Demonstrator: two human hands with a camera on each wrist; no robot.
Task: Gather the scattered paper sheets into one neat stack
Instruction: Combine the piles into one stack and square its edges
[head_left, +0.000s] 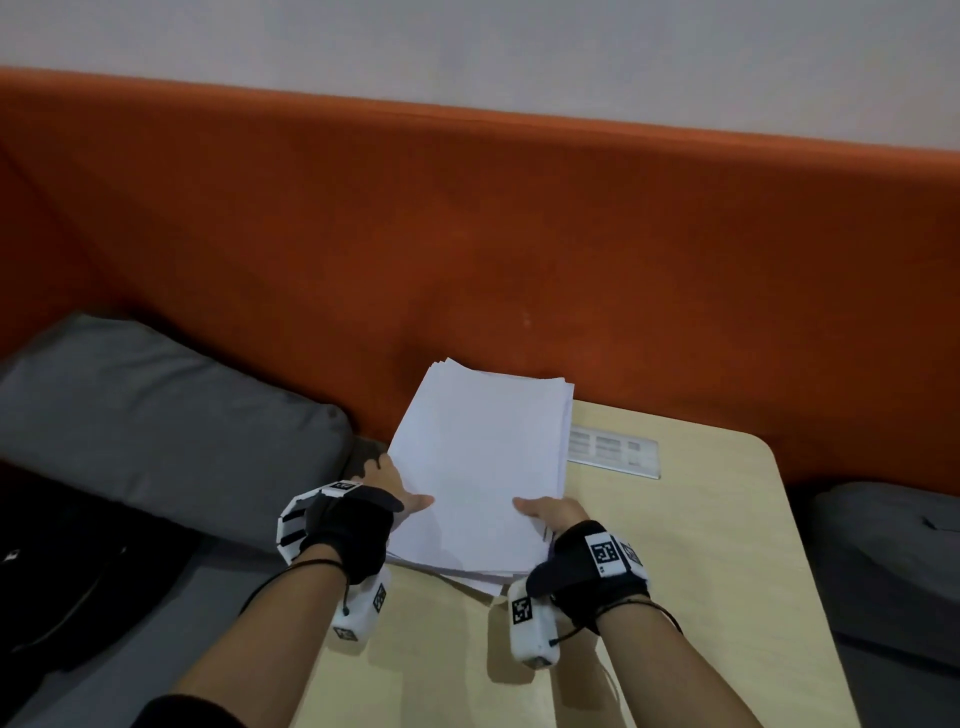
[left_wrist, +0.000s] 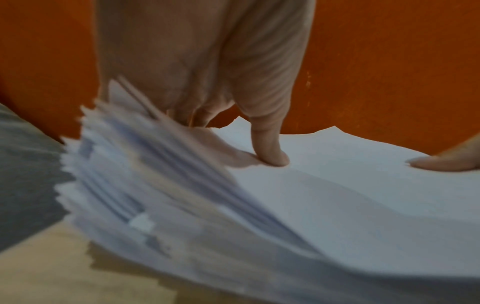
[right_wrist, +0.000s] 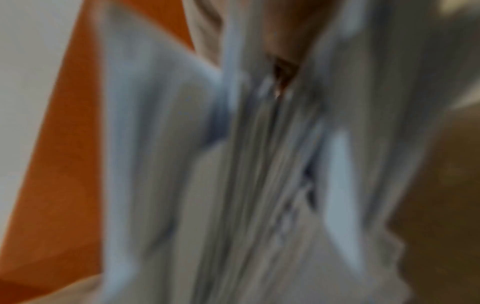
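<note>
White paper stack (head_left: 480, 467) lifted off the tan surface (head_left: 701, 545), far end toward the orange backrest (head_left: 467, 234). Left hand (head_left: 387, 493) and right hand (head_left: 550, 512) gripping its near edge. Ragged sheet edges (left_wrist: 109, 174) clear only from left wrist; right wrist blurred.

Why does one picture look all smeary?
Right wrist view: the paper stack is smeared into streaks, too blurred to read. Left wrist view: sheet edges blur, but the left hand looks clearer. Head view: sharpest, rather dim, with soft shadows on the table.
</note>
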